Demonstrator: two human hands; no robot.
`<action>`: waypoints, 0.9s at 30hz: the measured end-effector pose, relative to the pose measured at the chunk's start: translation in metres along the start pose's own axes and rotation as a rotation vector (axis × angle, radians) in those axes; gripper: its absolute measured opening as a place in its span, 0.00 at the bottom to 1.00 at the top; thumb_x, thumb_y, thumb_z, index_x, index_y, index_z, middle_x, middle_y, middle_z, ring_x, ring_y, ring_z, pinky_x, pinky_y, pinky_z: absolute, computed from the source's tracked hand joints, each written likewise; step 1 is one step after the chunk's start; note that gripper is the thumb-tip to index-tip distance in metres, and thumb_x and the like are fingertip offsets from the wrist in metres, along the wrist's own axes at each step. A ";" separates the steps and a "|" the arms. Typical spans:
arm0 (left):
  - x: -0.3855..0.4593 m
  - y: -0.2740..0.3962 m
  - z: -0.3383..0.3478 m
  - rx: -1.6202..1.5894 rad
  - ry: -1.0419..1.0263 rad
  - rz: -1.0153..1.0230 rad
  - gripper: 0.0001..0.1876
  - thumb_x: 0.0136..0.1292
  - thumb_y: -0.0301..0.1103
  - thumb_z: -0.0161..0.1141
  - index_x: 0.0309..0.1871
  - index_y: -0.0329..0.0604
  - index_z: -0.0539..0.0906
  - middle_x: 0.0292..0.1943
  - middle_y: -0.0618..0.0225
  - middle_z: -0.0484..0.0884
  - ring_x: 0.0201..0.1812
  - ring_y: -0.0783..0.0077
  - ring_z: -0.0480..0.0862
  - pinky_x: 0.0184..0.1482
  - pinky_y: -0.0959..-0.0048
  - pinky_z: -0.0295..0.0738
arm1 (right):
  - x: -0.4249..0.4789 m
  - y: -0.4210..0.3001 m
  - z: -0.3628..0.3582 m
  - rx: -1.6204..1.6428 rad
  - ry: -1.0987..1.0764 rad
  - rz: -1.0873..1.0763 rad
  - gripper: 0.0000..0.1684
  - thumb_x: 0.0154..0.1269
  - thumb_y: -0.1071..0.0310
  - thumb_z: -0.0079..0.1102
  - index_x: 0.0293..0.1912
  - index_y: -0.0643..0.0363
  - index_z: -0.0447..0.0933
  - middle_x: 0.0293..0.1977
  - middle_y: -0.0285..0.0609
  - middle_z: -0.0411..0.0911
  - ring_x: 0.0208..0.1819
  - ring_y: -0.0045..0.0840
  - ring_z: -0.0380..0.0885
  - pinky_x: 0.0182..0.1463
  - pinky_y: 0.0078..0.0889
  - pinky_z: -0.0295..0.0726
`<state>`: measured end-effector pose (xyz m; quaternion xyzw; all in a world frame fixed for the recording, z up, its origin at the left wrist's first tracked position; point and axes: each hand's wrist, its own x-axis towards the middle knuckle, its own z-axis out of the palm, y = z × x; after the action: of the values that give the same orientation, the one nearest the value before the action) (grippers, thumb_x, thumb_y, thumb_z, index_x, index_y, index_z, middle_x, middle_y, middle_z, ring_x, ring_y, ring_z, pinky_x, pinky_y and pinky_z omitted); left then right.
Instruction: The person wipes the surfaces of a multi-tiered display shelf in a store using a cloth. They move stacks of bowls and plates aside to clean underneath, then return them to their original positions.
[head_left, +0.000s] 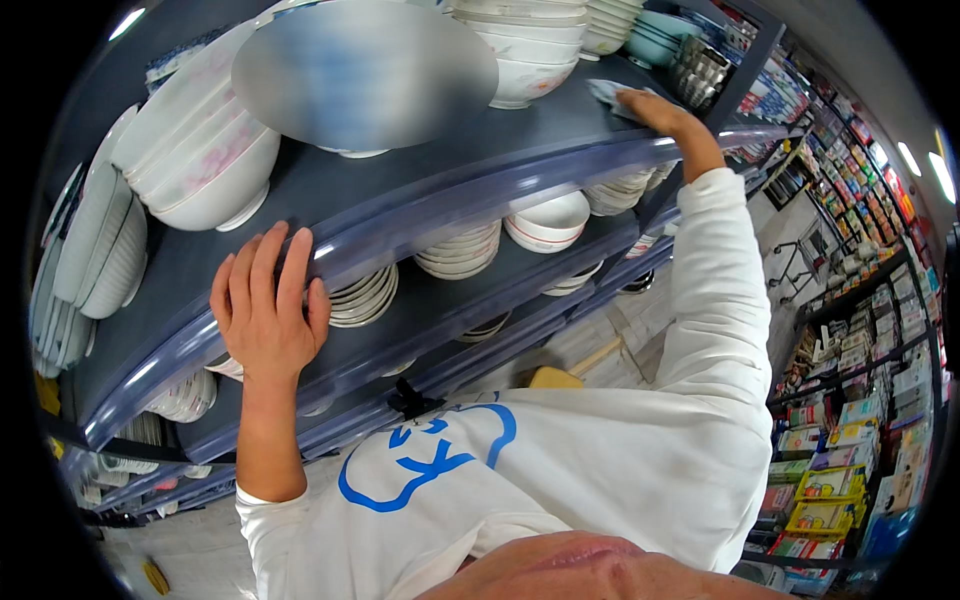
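My left hand rests flat over the clear plastic edge strip of a dark shelf, fingers a little apart, holding nothing. Just beyond its fingertips lie nested white bowls with pink flowers, tipped on their side in this view. Far to the right, my right hand presses a light-coloured cloth onto the shelf surface. That cloth is partly covered by the fingers. Near it stand a stack of white floral bowls, pale green bowls and shiny metal cups.
Ribbed white bowls stand at the shelf's left end. A blurred oval hides part of the top stacks. Lower shelves carry stacked plates and white bowls. A dark upright bounds the right end. A yellow stool is on the floor below.
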<state>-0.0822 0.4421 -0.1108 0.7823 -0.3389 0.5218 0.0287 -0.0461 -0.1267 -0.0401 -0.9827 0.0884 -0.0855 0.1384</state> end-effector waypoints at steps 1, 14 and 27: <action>0.000 0.000 -0.001 0.015 -0.015 -0.002 0.21 0.62 0.37 0.54 0.60 0.48 0.76 0.60 0.65 0.76 0.59 0.60 0.75 0.63 0.59 0.63 | -0.010 -0.021 0.006 -0.034 0.013 -0.135 0.32 0.74 0.47 0.35 0.64 0.59 0.70 0.66 0.49 0.66 0.68 0.39 0.63 0.71 0.35 0.59; -0.003 -0.007 0.002 0.111 0.005 0.014 0.20 0.66 0.40 0.47 0.57 0.47 0.79 0.56 0.61 0.79 0.55 0.58 0.79 0.62 0.59 0.64 | 0.031 -0.014 -0.001 -0.032 -0.144 -0.043 0.32 0.72 0.55 0.42 0.72 0.50 0.57 0.74 0.42 0.52 0.75 0.31 0.50 0.76 0.31 0.44; -0.007 -0.007 0.000 0.118 -0.017 0.016 0.21 0.67 0.41 0.45 0.58 0.43 0.76 0.57 0.58 0.78 0.56 0.56 0.78 0.62 0.57 0.63 | 0.104 0.013 -0.026 -0.583 -0.370 0.104 0.31 0.73 0.52 0.35 0.70 0.50 0.58 0.73 0.42 0.54 0.73 0.33 0.54 0.74 0.38 0.53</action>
<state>-0.0799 0.4507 -0.1145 0.7844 -0.3142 0.5343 -0.0244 0.0478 -0.1660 -0.0045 -0.9740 0.1326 0.1299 -0.1301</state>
